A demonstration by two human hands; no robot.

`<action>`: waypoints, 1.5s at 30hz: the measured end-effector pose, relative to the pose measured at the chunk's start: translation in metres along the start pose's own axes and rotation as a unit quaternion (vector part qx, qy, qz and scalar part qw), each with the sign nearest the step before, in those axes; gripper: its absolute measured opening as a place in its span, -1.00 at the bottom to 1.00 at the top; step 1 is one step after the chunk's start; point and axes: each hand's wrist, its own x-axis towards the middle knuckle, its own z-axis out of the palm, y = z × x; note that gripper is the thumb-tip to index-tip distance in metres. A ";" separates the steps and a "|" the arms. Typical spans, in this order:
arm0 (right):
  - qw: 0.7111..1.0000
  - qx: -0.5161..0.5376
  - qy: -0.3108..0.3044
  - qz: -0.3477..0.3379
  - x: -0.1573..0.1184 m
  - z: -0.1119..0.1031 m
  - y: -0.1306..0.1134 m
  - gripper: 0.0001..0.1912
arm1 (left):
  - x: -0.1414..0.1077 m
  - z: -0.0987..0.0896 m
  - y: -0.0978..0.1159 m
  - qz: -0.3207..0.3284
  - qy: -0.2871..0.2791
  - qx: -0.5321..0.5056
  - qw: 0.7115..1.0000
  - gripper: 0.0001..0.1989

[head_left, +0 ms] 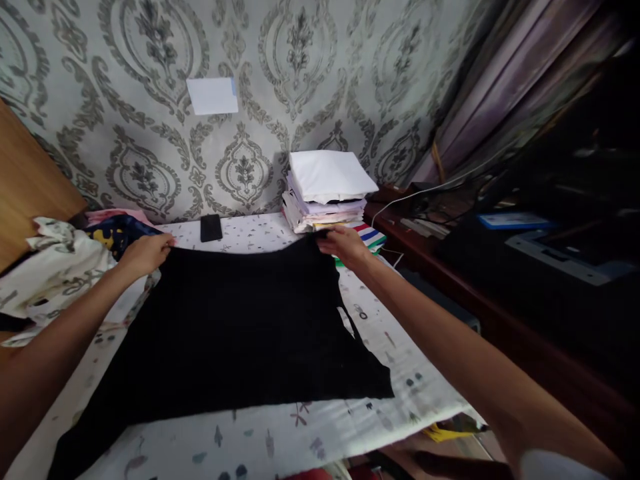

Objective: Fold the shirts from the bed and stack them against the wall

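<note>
A black garment [240, 327] lies spread over the table, its far edge stretched between both hands. My left hand [148, 253] pinches its far left corner, close to the heap of clothes. At the far right corner, my right hand [345, 245] grips the cloth just in front of the folded stack. One sleeve-like part trails toward the lower left, and another narrow part runs down the right side with a small gap showing the tablecloth.
A stack of folded cloth [330, 177] stands against the wall. Crumpled clothes [60, 267] lie at the left beside a wooden panel [35, 167]. A dark flat object [211, 228] rests at the back. A white cable [445, 181] and dark furniture [500, 313] are at the right.
</note>
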 end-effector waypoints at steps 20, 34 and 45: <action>0.765 -0.562 -0.155 -0.274 -0.002 0.035 0.093 -0.45 | -0.029 0.101 0.014 0.039 -0.060 -0.036 0.997 -0.36; 0.798 -0.500 -0.166 -0.293 -0.071 0.018 0.081 -0.67 | -0.088 0.085 0.029 0.158 -0.045 -0.062 0.984 -0.46; 0.820 -0.413 -0.373 -0.132 -0.188 -0.034 0.018 -0.89 | -0.195 0.012 0.057 0.227 -0.306 -0.182 0.906 -0.66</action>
